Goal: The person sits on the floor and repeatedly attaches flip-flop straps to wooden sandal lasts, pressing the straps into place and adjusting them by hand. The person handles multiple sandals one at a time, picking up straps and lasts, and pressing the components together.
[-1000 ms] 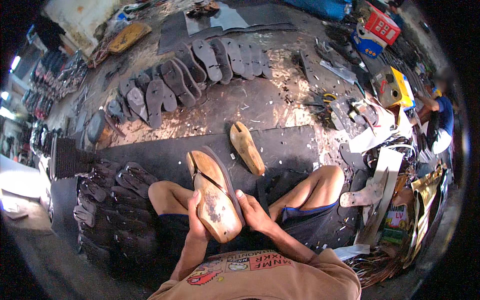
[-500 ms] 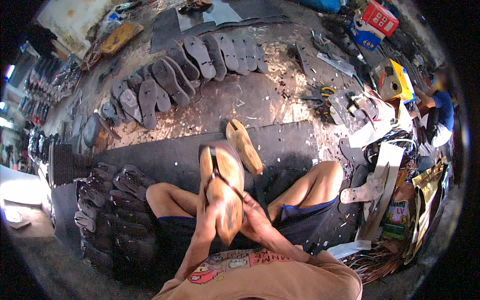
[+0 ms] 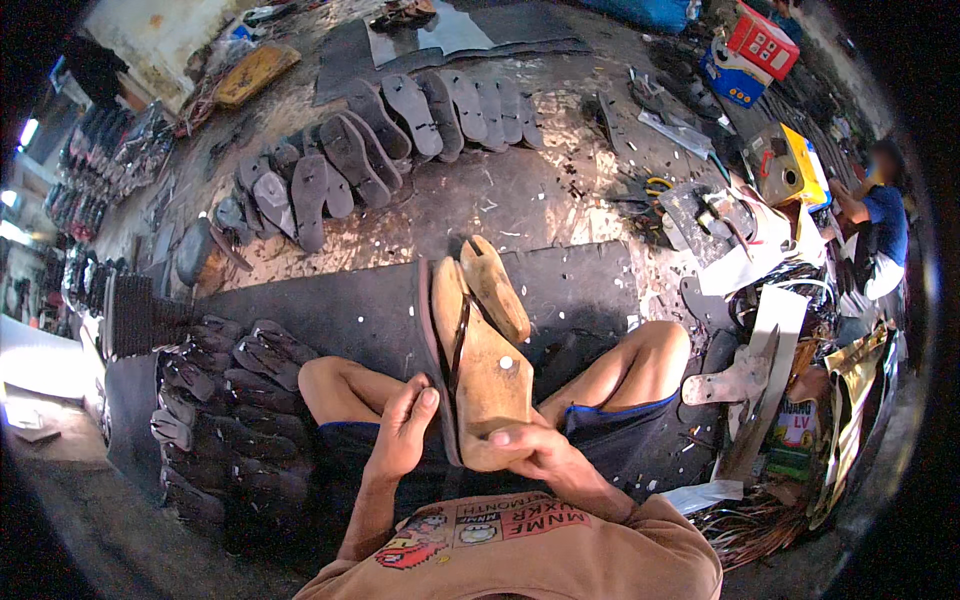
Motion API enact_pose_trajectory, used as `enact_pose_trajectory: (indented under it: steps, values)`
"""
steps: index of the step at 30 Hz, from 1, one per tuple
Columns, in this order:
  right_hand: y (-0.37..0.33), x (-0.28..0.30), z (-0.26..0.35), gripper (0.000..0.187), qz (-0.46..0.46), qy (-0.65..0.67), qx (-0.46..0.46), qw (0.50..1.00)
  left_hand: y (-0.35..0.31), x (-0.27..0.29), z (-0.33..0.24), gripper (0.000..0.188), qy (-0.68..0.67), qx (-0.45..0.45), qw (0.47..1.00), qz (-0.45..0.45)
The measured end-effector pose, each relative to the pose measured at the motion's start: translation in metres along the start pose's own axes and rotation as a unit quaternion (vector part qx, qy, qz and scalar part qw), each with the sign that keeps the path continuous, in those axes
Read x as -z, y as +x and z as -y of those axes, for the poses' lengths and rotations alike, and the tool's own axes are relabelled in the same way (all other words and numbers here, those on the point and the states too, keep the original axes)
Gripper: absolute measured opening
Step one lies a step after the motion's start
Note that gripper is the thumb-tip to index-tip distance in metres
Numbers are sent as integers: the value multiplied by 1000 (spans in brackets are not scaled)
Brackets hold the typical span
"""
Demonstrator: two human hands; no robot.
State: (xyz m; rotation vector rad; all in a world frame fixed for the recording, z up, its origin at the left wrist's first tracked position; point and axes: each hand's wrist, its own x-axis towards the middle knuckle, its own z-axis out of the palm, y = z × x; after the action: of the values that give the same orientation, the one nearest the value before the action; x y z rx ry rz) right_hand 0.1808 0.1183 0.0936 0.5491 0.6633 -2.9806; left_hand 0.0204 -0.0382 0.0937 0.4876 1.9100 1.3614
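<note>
A pale wooden shoe last (image 3: 493,380) stands tilted on its side over my lap, its toe pointing away from me. Against its left side lies a dark flip-flop sole (image 3: 432,340), with a thin dark strap (image 3: 459,345) running across the last. My right hand (image 3: 540,447) grips the heel end, thumb over the wood. Beside the sole's left edge is my left hand (image 3: 403,430), thumb and forefinger stretched upward; its other fingers are partly hidden. A second wooden last (image 3: 495,290) lies on the black mat (image 3: 330,290) just beyond.
Rows of grey soles (image 3: 345,160) lie across the floor ahead. Finished dark sandals (image 3: 235,400) are stacked at my left. On the right are pliers (image 3: 655,188), a yellow box (image 3: 785,165), strips and scraps. Another person (image 3: 880,220) sits at far right.
The last has been turned onto its side, bringing the sole into view on the left. My left hand has shifted from the wood to beside the sole; my right hand now grips the heel.
</note>
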Motion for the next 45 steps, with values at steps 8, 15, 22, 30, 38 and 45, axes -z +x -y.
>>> enact_pose_trajectory:
  steps: [8, 15, 22, 30, 38, 45]
  values:
    - [-3, -57, 21, 132, 53, -565, 151, 809, 4, -49, 59, 52, -453, 78, 868, 189]
    - [45, -26, 17, 121, -30, -537, 241, 808, 59, -35, 41, 83, -569, -49, 786, 237]
    - [34, -9, 9, 130, 9, -383, 168, 908, 95, -7, 46, 77, -582, 2, 788, 203]
    - [112, 170, 105, 82, -339, -692, 242, 590, 67, -26, 27, 67, -649, 11, 708, 278]
    - [90, -22, 119, 103, 49, -706, 355, 610, 14, -58, 31, 59, -416, 33, 831, 368]
    - [127, -33, 106, 120, 79, -755, 192, 621, -15, 20, 74, 41, 60, -82, 980, -173]
